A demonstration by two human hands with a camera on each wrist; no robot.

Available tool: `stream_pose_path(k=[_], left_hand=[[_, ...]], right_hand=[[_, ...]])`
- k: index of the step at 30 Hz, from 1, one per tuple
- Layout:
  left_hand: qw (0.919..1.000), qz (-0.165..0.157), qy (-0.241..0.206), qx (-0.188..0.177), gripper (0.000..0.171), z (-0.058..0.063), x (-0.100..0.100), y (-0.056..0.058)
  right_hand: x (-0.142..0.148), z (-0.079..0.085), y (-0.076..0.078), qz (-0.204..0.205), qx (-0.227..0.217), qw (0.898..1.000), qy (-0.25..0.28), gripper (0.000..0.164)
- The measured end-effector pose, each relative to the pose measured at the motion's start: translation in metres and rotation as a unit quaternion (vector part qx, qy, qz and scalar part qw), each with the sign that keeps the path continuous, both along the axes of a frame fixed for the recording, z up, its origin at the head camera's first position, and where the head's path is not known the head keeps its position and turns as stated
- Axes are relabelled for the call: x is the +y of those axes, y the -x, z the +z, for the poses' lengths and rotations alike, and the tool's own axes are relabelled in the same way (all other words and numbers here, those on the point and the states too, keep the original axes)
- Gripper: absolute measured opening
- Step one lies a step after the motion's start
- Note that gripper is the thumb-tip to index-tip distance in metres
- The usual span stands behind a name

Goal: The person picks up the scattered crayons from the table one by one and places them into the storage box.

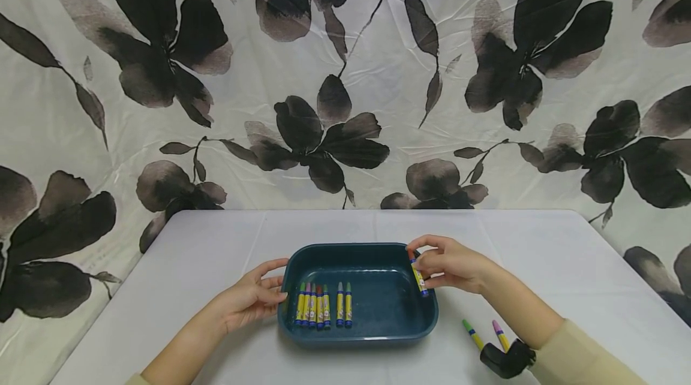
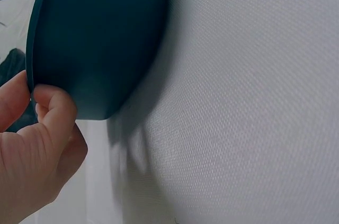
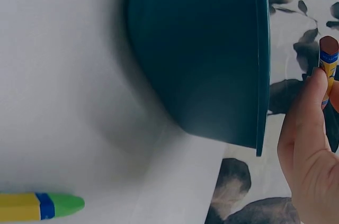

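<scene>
A dark teal tray point(image 1: 385, 298) stands on the white table. My left hand point(image 1: 245, 298) grips its left rim, and the left wrist view shows the thumb and fingers pinching the rim point(image 2: 33, 38). Over the tray's right end, my right hand point(image 1: 456, 265) holds an orange-red-tipped crayon point(image 1: 418, 278) with a yellow and blue wrapper, tilted. In the right wrist view this crayon point(image 3: 328, 60) is between thumb and fingers, above the rim. Inside the tray, several crayons point(image 1: 313, 307) lie side by side at the left, with two more crayons point(image 1: 344, 306) slightly apart from them.
A green crayon point(image 1: 472, 334) and a pink crayon point(image 1: 501, 335) lie on the table right of the tray, partly hidden by the black wrist camera point(image 1: 506, 360). Behind the table point(image 1: 227, 241) hangs a white cloth with dark flowers point(image 1: 318, 145).
</scene>
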State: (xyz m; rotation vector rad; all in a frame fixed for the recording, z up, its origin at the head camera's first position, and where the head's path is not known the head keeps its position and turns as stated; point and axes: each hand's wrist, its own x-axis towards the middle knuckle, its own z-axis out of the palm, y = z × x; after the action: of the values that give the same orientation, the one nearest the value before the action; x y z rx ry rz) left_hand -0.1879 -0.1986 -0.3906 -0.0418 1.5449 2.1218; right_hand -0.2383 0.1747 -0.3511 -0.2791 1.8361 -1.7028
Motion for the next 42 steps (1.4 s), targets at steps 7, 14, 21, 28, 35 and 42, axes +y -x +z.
stream_pose_path(k=[7,14,21,28,35,42], left_hand=[[1.0000,-0.004,-0.002,0.002,0.079,0.002,0.001,0.001],[1.0000,-0.004,-0.001,0.000,0.079,0.002,0.001,0.001],[1.0000,-0.005,0.000,0.004,0.079,0.002,0.002,0.001],[1.0000,-0.003,0.005,0.003,0.079,0.001,0.001,0.001],[1.0000,-0.005,0.007,0.001,0.079,-0.001,0.000,0.001],[1.0000,-0.003,0.009,0.003,0.079,-0.002,-0.001,0.002]], right_hand=[[-0.013,-0.002,0.003,-0.021,-0.004,1.000,-0.015,0.040],[-0.028,-0.007,0.003,-0.020,-0.010,1.000,-0.012,0.045],[-0.043,-0.014,0.003,-0.022,-0.010,1.000,-0.014,0.043],[-0.060,-0.027,0.002,-0.045,-0.019,0.998,-0.030,0.042],[-0.075,-0.037,-0.001,-0.064,-0.030,0.997,-0.037,0.038],[-0.086,-0.043,-0.004,-0.062,-0.039,0.996,-0.056,0.036]])
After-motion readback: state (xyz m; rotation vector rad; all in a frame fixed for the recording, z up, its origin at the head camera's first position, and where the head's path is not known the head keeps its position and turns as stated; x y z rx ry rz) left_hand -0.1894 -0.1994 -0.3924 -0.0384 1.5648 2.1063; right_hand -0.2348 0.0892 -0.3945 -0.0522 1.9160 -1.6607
